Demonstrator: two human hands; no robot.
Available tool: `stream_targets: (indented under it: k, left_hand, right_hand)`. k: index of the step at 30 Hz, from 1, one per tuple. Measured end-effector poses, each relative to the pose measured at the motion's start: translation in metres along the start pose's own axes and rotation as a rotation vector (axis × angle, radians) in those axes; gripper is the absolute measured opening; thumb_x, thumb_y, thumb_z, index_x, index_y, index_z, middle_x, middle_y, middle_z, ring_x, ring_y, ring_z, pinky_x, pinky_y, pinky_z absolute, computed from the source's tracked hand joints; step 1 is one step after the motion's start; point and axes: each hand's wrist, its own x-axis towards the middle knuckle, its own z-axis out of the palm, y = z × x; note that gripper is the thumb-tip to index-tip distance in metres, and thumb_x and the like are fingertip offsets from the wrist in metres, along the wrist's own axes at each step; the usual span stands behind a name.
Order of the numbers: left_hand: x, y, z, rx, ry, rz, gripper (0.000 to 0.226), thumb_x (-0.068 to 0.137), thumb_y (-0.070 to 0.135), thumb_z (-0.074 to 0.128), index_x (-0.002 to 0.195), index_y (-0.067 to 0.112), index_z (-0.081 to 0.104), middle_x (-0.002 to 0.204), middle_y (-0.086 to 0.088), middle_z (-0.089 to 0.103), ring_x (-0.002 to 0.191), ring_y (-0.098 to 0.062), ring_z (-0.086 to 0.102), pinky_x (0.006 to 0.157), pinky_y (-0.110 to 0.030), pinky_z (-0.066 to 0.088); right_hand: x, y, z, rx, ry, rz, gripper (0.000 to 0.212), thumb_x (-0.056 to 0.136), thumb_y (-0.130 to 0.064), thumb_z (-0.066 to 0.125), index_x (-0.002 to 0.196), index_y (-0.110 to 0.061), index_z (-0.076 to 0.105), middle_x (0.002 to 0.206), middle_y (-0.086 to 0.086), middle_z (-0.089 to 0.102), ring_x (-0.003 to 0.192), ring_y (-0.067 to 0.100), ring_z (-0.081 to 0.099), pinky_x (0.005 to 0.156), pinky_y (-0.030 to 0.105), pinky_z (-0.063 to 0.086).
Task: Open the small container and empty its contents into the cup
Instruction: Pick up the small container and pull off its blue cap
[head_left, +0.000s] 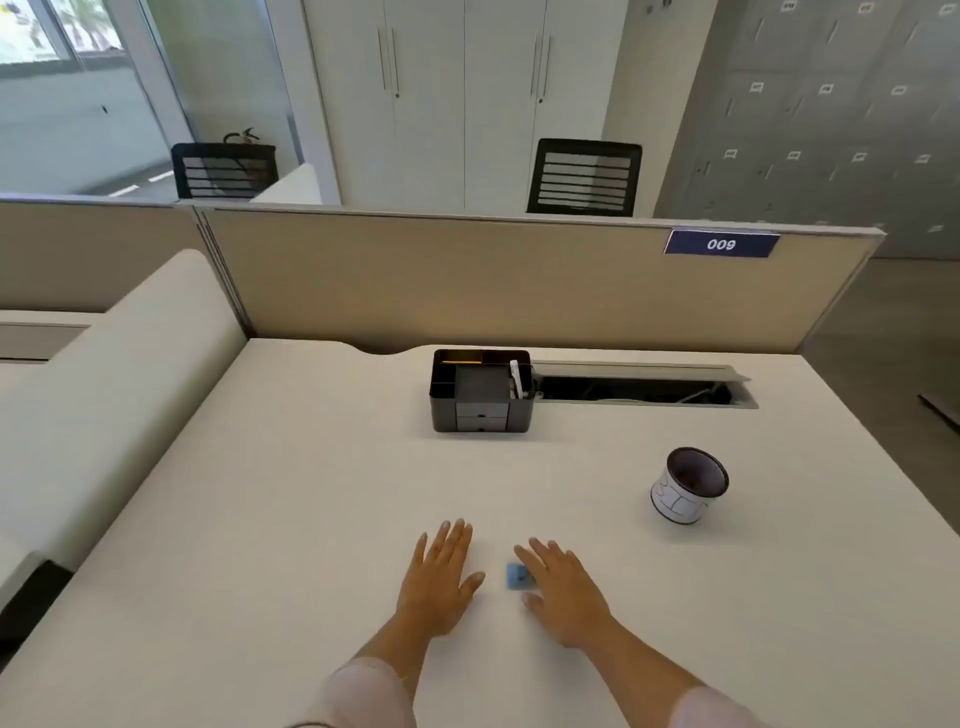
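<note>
A small blue container lies flat on the white desk, between my two hands. My left hand rests palm down just left of it, fingers spread, holding nothing. My right hand lies palm down right beside the container, its thumb side touching or nearly touching the blue edge, fingers apart. A white cup with a dark inside stands upright farther right and farther back, well apart from both hands.
A black desk organiser with small drawers stands at the back middle of the desk. Behind it to the right is an open cable tray. A beige partition closes the desk's far side.
</note>
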Motion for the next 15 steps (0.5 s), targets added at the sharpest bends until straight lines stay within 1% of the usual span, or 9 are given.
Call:
stream_targets:
  k: [2, 4, 7, 9, 10, 12, 13, 14, 15]
  left_hand:
    - [-0.002, -0.004, 0.007, 0.056, -0.093, 0.018, 0.068, 0.101, 0.052, 0.024, 0.155, 0.023, -0.006, 0.164, 0.003, -0.012, 0.151, -0.019, -0.013, 0.121, -0.043, -0.01]
    - [-0.005, -0.007, 0.011, 0.048, -0.16, 0.0, 0.069, 0.101, 0.049, 0.027, 0.154, 0.025, -0.01, 0.163, 0.004, -0.015, 0.151, -0.019, -0.013, 0.122, -0.043, -0.008]
    - [-0.005, -0.006, 0.015, 0.027, -0.186, -0.003, 0.07, 0.101, 0.048, 0.027, 0.154, 0.026, -0.012, 0.163, 0.005, -0.016, 0.151, -0.018, -0.012, 0.122, -0.043, -0.006]
    - [-0.004, -0.007, 0.015, 0.021, -0.186, -0.007, 0.07, 0.101, 0.049, 0.028, 0.154, 0.026, -0.012, 0.163, 0.005, -0.016, 0.151, -0.018, -0.01, 0.122, -0.044, -0.006]
    - [-0.004, -0.008, 0.015, 0.018, -0.189, -0.01, 0.07, 0.101, 0.049, 0.028, 0.154, 0.027, -0.011, 0.163, 0.005, -0.016, 0.151, -0.017, -0.01, 0.122, -0.045, -0.005]
    - [-0.005, -0.007, 0.013, 0.015, -0.192, -0.012, 0.07, 0.101, 0.049, 0.029, 0.154, 0.027, -0.011, 0.163, 0.006, -0.015, 0.151, -0.017, -0.009, 0.122, -0.046, -0.005]
    - [-0.005, -0.006, 0.012, 0.009, -0.193, -0.013, 0.07, 0.101, 0.049, 0.03, 0.154, 0.027, -0.01, 0.163, 0.006, -0.015, 0.151, -0.017, -0.009, 0.122, -0.047, -0.005]
    - [-0.004, -0.006, 0.01, 0.003, -0.196, -0.015, 0.071, 0.1, 0.049, 0.031, 0.154, 0.027, -0.01, 0.163, 0.006, -0.014, 0.151, -0.017, -0.009, 0.122, -0.047, -0.006]
    - [-0.004, -0.005, 0.009, -0.004, -0.198, -0.016, 0.072, 0.1, 0.049, 0.033, 0.154, 0.027, -0.009, 0.164, 0.006, -0.013, 0.151, -0.017, -0.008, 0.122, -0.048, -0.006]
  right_hand:
    - [0.001, -0.002, 0.004, 0.028, -0.024, 0.011, 0.063, 0.099, -0.032, 0.04, 0.155, -0.028, 0.01, 0.164, -0.005, 0.006, 0.151, 0.021, 0.006, 0.123, 0.035, 0.005]
    - [-0.001, -0.005, 0.009, 0.051, -0.024, 0.042, 0.064, 0.099, -0.03, 0.042, 0.155, -0.026, 0.011, 0.163, -0.005, 0.009, 0.151, 0.021, 0.008, 0.123, 0.033, 0.008]
    - [0.001, -0.006, 0.018, 0.124, -0.001, 0.065, 0.062, 0.099, -0.026, 0.045, 0.154, -0.022, 0.016, 0.163, -0.003, 0.013, 0.15, 0.019, 0.011, 0.121, 0.03, 0.017]
    - [0.003, -0.006, 0.02, 0.166, 0.032, 0.077, 0.058, 0.098, -0.023, 0.046, 0.152, -0.019, 0.024, 0.16, -0.001, 0.021, 0.148, 0.016, 0.017, 0.118, 0.026, 0.024]
    - [0.004, -0.006, 0.02, 0.174, 0.051, 0.083, 0.055, 0.098, -0.021, 0.047, 0.149, -0.018, 0.029, 0.157, -0.002, 0.027, 0.145, 0.016, 0.023, 0.113, 0.025, 0.03]
    - [0.005, -0.006, 0.019, 0.155, 0.084, 0.093, 0.043, 0.096, -0.018, 0.048, 0.138, -0.018, 0.043, 0.143, -0.003, 0.04, 0.131, 0.015, 0.039, 0.095, 0.026, 0.045]
    - [0.006, -0.006, 0.019, 0.133, 0.093, 0.1, 0.036, 0.095, -0.018, 0.049, 0.131, -0.018, 0.048, 0.135, -0.003, 0.044, 0.122, 0.015, 0.044, 0.085, 0.028, 0.048]
    - [0.006, -0.006, 0.018, 0.121, 0.095, 0.109, 0.031, 0.094, -0.017, 0.05, 0.126, -0.019, 0.05, 0.129, -0.003, 0.047, 0.116, 0.016, 0.046, 0.079, 0.029, 0.049]
    - [0.007, -0.006, 0.017, 0.124, 0.084, 0.123, 0.029, 0.094, -0.017, 0.051, 0.122, -0.019, 0.051, 0.125, -0.003, 0.048, 0.113, 0.017, 0.047, 0.076, 0.03, 0.048]
